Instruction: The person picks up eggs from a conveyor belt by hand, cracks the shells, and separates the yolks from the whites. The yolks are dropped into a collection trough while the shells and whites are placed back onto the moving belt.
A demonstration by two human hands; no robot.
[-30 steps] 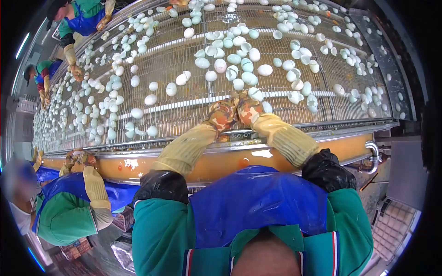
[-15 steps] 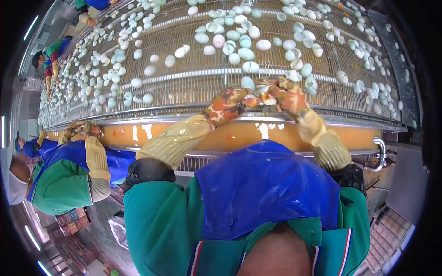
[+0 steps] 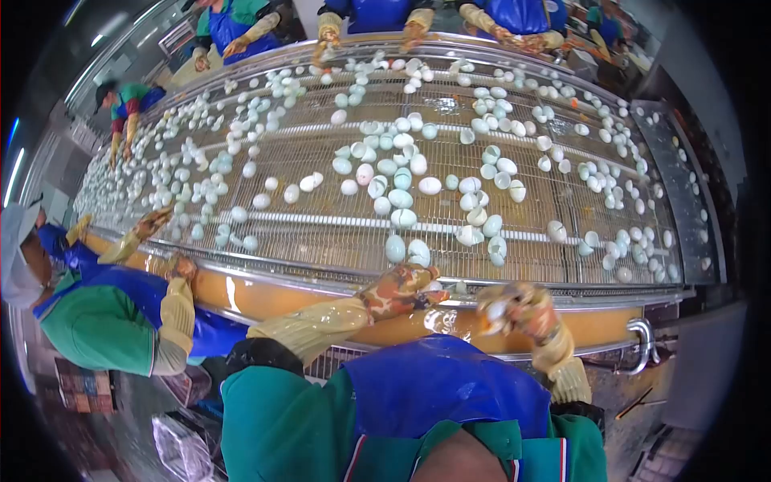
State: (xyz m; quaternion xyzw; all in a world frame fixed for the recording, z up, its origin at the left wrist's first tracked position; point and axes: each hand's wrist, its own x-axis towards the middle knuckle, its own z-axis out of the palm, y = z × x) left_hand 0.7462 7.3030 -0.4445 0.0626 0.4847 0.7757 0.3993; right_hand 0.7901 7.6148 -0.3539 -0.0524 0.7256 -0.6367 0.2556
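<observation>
My left hand (image 3: 401,291), in a wet camouflage-patterned glove with a long cream cuff, is over the near rim of the wire rack. Its fingers point right, and a pale piece of eggshell (image 3: 434,286) shows between the fingertips. Just above it, a pale blue egg (image 3: 395,249) and a whitish broken shell (image 3: 418,253) lie on the rack. Blurred by motion, my right hand (image 3: 526,312) is over the orange trough, closed on a white and orange broken egg (image 3: 495,312). The details of that egg are smeared.
The wire rack (image 3: 305,241) carries many pale eggs and open shells. An orange trough (image 3: 385,328) runs along its near side, ending at a metal pipe (image 3: 642,345). A co-worker (image 3: 104,321) stands at my left; others work along the far side.
My hands were together at the rack's edge; now they are apart, the right one lower over the trough with the broken egg. The camera has tilted up, showing the far side.
</observation>
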